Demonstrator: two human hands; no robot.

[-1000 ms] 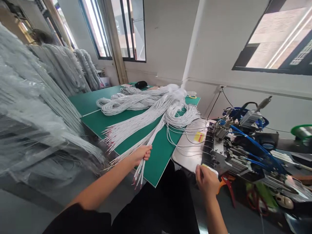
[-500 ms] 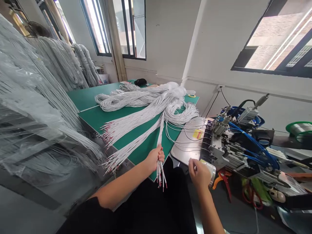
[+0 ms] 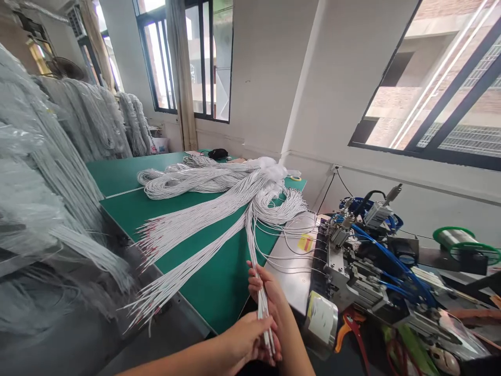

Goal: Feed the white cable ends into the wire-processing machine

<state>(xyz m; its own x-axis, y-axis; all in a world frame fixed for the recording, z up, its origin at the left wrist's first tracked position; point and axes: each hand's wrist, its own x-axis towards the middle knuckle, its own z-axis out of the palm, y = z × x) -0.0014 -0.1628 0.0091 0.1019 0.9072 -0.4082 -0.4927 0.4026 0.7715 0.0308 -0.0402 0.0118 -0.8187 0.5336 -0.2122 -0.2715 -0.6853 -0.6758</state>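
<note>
A thin bundle of white cables [image 3: 252,245] runs from the green table's near edge down toward me. My left hand [image 3: 250,337] is closed round it close to the cut ends, which stick out past the fingers. Higher up, my right hand [image 3: 270,290] curls its fingers about the same bundle from the right side. Two fanned groups lie to the left on the table: a wide cable bundle [image 3: 203,219] with reddish tips and a narrower cable bundle [image 3: 191,274]. Coiled cables [image 3: 282,206] sit behind, partly under clear plastic wrap [image 3: 268,169].
At right stands a metal machine [image 3: 352,261] with blue hoses and a steel plate [image 3: 291,261], several cables fed into it. Nearby are a labelled metal canister [image 3: 321,321], orange-handled cutters [image 3: 344,329] and a green wire spool [image 3: 462,243]. Plastic-wrapped cables [image 3: 66,167] hang at left.
My right hand has come left from beside the canister and taken hold of the bundle. My left hand has moved lower, toward the cable ends. The camera view has shifted.
</note>
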